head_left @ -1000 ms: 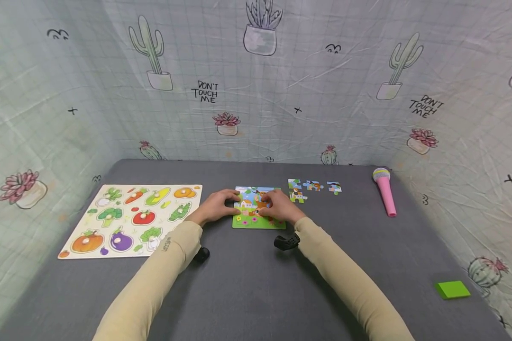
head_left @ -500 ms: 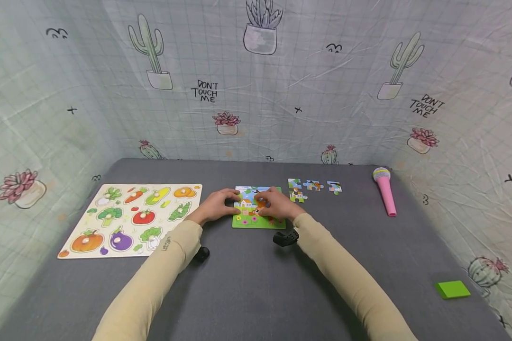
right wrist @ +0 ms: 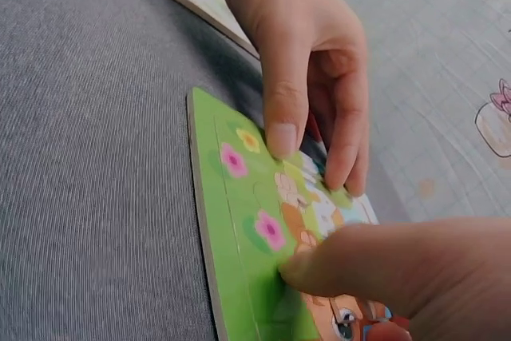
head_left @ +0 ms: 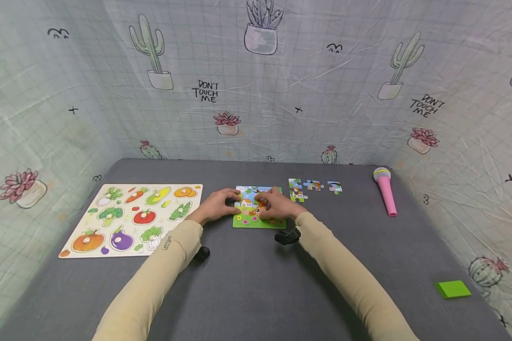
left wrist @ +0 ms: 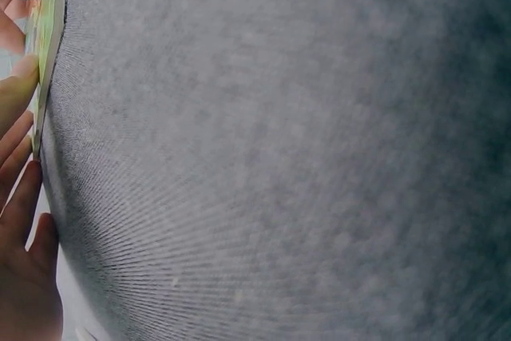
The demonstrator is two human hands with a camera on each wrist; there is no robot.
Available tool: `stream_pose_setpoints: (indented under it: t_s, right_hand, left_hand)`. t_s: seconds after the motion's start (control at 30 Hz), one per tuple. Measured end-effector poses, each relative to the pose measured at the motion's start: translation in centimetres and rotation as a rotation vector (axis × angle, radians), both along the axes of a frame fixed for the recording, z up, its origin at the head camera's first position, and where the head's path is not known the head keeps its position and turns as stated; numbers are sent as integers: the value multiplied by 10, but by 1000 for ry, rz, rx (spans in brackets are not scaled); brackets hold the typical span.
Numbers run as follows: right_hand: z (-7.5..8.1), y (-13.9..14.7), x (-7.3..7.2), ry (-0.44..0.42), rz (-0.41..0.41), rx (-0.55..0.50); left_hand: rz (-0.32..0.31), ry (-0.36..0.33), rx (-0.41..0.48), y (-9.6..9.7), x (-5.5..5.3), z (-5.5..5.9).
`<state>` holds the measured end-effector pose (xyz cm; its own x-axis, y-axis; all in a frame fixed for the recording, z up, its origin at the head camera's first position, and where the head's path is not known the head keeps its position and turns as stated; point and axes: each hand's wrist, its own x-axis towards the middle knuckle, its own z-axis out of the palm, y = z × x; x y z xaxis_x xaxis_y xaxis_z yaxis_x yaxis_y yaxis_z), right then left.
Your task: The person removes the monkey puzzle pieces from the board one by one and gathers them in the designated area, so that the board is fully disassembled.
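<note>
A small jigsaw board (head_left: 247, 225) with a green border and a picture of a house and flowers lies in the middle of the table. My left hand (head_left: 213, 206) rests thumb and fingertips along its left edge. In the right wrist view that left hand (right wrist: 295, 45) has its thumb on the green part. Over the board's right half, my right hand (head_left: 280, 204) pinches an orange puzzle piece (head_left: 262, 210) between thumb and fingers. The piece shows a cartoon animal's eye in the right wrist view, and the right fingers hide part of it.
Several loose puzzle pieces (head_left: 313, 185) lie right of the board. A vegetable puzzle board (head_left: 132, 199) is on the left. Farther right are a pink toy microphone (head_left: 385, 192) and a green block (head_left: 453, 290). A printed cloth (head_left: 298, 132) surrounds the grey table (head_left: 247, 293).
My right index finger has shifted slightly leftward over the board, covering more of the orange animal picture. The left hand, the board and the loose pieces stay where they were.
</note>
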<state>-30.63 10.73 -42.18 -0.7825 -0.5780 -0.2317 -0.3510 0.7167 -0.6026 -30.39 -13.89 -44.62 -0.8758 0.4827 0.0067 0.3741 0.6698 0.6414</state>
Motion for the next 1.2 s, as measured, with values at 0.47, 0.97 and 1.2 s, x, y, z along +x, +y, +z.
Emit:
stream_pose_setpoints:
  t_s: [0.47, 0.97, 1.2]
  right_hand:
    - [-1, -5, 7, 143, -47, -23]
    - [-13, -10, 12, 169, -200, -231]
    - [-13, -10, 14, 239, -179, -200]
  left_hand:
    - [5, 11, -5, 0, 1, 1]
    - [4, 15, -7, 2, 1, -2]
    - [3, 11, -9, 2, 1, -1]
